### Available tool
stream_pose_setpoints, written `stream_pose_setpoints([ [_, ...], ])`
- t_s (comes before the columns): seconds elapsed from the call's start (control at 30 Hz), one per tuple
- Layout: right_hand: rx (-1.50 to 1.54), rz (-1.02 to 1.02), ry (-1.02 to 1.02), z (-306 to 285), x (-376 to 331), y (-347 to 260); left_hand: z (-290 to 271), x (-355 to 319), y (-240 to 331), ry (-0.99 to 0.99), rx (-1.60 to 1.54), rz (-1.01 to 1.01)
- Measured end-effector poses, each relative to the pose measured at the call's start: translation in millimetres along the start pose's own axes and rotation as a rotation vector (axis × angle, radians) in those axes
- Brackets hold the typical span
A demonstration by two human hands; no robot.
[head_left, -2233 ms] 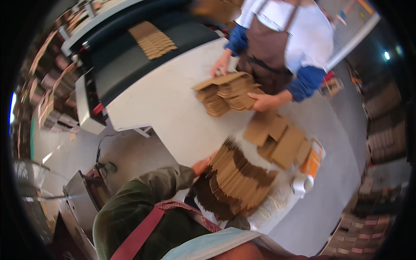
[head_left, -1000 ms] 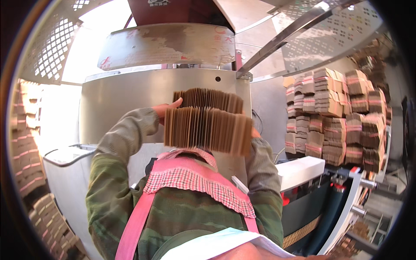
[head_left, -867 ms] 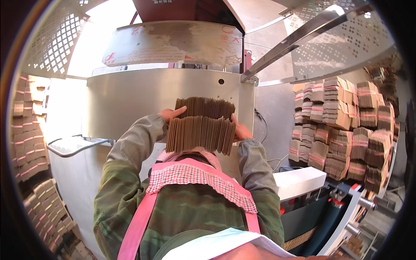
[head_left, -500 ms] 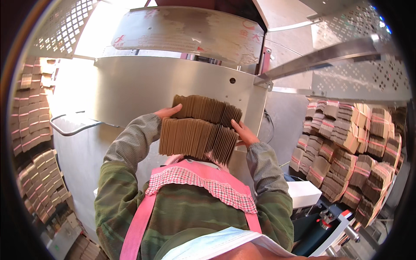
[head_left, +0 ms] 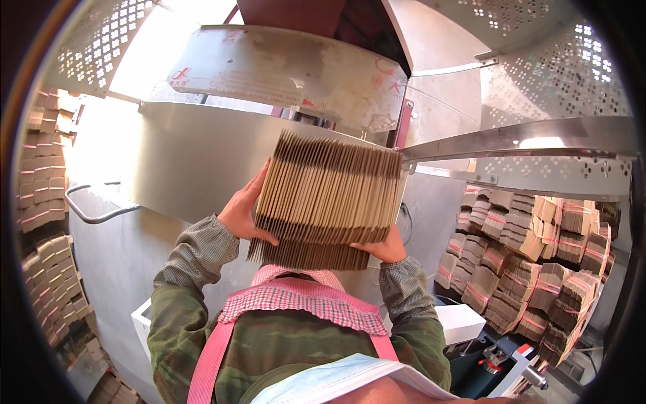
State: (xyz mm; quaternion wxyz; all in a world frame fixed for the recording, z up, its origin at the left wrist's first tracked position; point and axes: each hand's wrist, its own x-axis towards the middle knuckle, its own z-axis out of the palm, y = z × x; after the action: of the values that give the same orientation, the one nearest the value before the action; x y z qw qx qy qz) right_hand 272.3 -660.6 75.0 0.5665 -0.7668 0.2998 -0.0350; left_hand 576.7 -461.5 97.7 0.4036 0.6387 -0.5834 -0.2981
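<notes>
A thick stack of thin brown cardboard pieces (head_left: pixel 330 185), pressed edge to edge in a row, is squeezed between my two hands. My left hand (head_left: pixel 247 207) grips its left end, with the thumb along the near lower corner. At the right end, my right hand (head_left: pixel 389 246) is closed on the stack, its fingers partly hidden behind it. A second row of brown cardboard pieces (head_left: pixel 306 256) shows just under the held stack, close to my apron (head_left: pixel 303 303); most of it is covered.
A metal machine table (head_left: pixel 188 158) lies beneath, with a film-covered panel (head_left: pixel 282 71) beyond. A metal bar (head_left: pixel 531 140) juts out to the right. Banded bundles of cardboard (head_left: pixel 525 262) are piled at the right, with more bundles (head_left: pixel 54 286) at the left. A white box (head_left: pixel 459 322) stands by my right elbow.
The farther stack has been lifted up and tilted, so its broad face now shows. It partly covers the nearer row. Both hands have shifted their hold to its two ends.
</notes>
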Motion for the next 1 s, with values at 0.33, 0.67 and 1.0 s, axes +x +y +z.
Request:
stream_pose_setpoints([
  [0.33,0.025,0.149,0.061,41,54,98,70,-16,-129,-0.043,-0.231,-0.417],
  [0.67,-0.06,0.082,0.028,33,65,87,73,7,-133,-0.054,-0.048,-0.317],
  [1.0,0.475,0.179,0.056,76,81,88,21,21,-77,0.063,-0.288,-0.51],
])
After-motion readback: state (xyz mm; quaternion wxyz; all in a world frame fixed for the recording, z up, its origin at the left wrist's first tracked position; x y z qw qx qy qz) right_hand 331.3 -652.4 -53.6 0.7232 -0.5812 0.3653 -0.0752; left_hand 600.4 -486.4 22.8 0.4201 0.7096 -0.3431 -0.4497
